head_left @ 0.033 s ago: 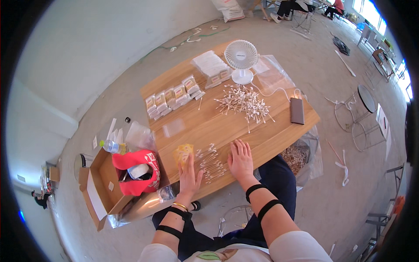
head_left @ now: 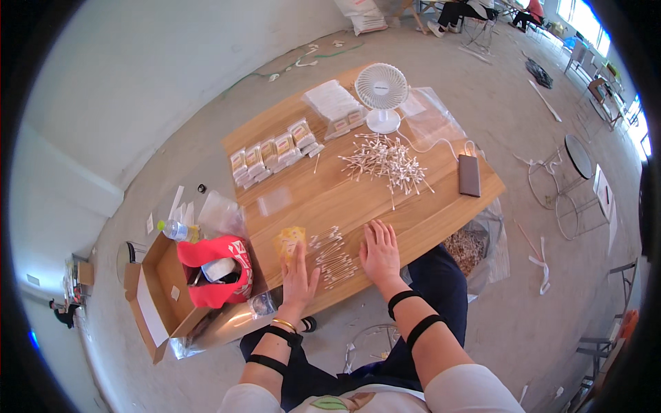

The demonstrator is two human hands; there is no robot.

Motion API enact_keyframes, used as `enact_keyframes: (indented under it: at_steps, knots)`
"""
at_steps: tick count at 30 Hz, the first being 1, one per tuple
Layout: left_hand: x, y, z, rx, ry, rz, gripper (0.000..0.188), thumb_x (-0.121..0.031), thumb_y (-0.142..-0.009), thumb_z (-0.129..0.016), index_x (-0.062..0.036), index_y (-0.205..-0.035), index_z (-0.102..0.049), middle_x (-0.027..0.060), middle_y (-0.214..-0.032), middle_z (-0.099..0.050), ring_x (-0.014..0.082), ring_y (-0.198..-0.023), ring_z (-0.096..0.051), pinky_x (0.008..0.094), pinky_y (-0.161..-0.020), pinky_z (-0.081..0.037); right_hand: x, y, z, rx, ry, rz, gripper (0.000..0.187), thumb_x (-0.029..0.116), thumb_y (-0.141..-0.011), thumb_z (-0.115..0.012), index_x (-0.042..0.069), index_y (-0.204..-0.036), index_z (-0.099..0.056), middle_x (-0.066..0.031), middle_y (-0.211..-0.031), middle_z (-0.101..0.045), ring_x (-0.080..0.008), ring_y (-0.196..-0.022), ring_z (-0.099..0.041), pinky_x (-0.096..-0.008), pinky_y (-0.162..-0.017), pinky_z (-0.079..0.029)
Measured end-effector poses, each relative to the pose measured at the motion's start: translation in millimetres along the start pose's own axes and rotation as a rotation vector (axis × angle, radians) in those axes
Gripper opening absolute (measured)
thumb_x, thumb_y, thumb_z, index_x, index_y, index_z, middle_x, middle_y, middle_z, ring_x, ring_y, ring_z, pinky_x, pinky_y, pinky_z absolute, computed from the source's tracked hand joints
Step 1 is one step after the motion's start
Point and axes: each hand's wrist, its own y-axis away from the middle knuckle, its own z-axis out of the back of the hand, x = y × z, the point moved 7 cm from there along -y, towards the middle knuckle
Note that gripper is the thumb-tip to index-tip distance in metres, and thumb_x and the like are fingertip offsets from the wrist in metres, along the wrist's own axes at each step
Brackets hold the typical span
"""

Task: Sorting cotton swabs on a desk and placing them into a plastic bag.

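My left hand (head_left: 297, 282) rests at the table's near edge with its fingers stretched out. Its fingertips reach the lower edge of some yellow printed cards (head_left: 289, 239). My right hand (head_left: 379, 252) lies flat on the wood, fingers extended, holding nothing. Between the two hands is a roughly lined-up row of cotton swabs (head_left: 334, 258). Farther off, a loose heap of cotton swabs (head_left: 387, 164) spreads over the table. Filled packs of swabs (head_left: 274, 153) stand in a row at the far left, and a small clear bag (head_left: 275, 202) lies flat nearer to me.
A white fan (head_left: 382, 96) stands at the back, its cable running to a grey power bank (head_left: 469, 175). Beside it lies a plastic bag of white packs (head_left: 335, 103). Left of the table are an open carton (head_left: 153, 296), a red bag (head_left: 206, 292) and a bottle (head_left: 173, 230).
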Motion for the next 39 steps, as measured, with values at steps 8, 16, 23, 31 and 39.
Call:
enact_keyframes:
  at_steps: [8, 16, 23, 31, 39]
  knots:
    - [-2, -9, 6, -0.141, 0.036, -0.024, 0.072, -0.037, -0.100, -0.047, 0.0017, -0.154, -0.020, 0.0251, -0.157, -0.027, 0.0399, -0.146, -0.026, 0.0508, -0.122, -0.012, 0, -2, 1, -0.012, 0.014, 0.015, 0.047, 0.018, -0.088, -0.059, 0.000, -0.131, -0.052, -0.0166, -0.135, -0.050, -0.0331, -0.133, -0.043, -0.0482, -0.117, -0.030]
    - [-18, -31, -7, -0.284, 0.684, 0.122, 0.076, -0.041, -0.101, -0.046, 0.0051, -0.154, -0.017, 0.0249, -0.159, -0.023, 0.0363, -0.149, -0.022, 0.0425, -0.121, -0.017, -12, -12, -7, 0.030, -0.498, -0.205, 0.030, 0.010, -0.096, -0.052, 0.004, -0.125, -0.055, -0.0189, -0.128, -0.052, -0.0373, -0.122, -0.050, -0.0433, -0.105, -0.041]
    - [-10, -39, -24, -0.277, 0.751, 0.166, 0.077, -0.042, -0.101, -0.046, 0.0054, -0.154, -0.017, 0.0246, -0.160, -0.021, 0.0355, -0.149, -0.020, 0.0417, -0.121, -0.015, 30, -41, -53, 0.089, -0.782, -0.125, 0.029, 0.010, -0.096, -0.049, 0.004, -0.124, -0.053, -0.0208, -0.129, -0.050, -0.0416, -0.116, -0.052, -0.0441, -0.098, -0.045]
    - [-18, -48, -32, -0.262, 0.969, 0.092, 0.086, -0.050, -0.101, -0.045, 0.0041, -0.156, -0.007, 0.0227, -0.164, -0.010, 0.0335, -0.153, -0.007, 0.0403, -0.122, -0.008, 61, -34, -71, 0.189, -0.764, 0.047, 0.035, 0.012, -0.097, -0.048, 0.004, -0.131, -0.048, -0.0225, -0.137, -0.045, -0.0429, -0.125, -0.048, -0.0440, -0.104, -0.043]
    - [7, -23, -9, -0.257, 0.797, 0.126, 0.087, -0.049, -0.100, -0.046, 0.0020, -0.157, -0.005, 0.0221, -0.164, -0.010, 0.0327, -0.153, -0.008, 0.0400, -0.123, -0.007, 20, -11, -25, 0.039, -0.623, -0.104, 0.035, -0.001, -0.094, -0.049, 0.000, -0.129, -0.050, -0.0214, -0.135, -0.048, -0.0391, -0.132, -0.044, -0.0427, -0.110, -0.037]
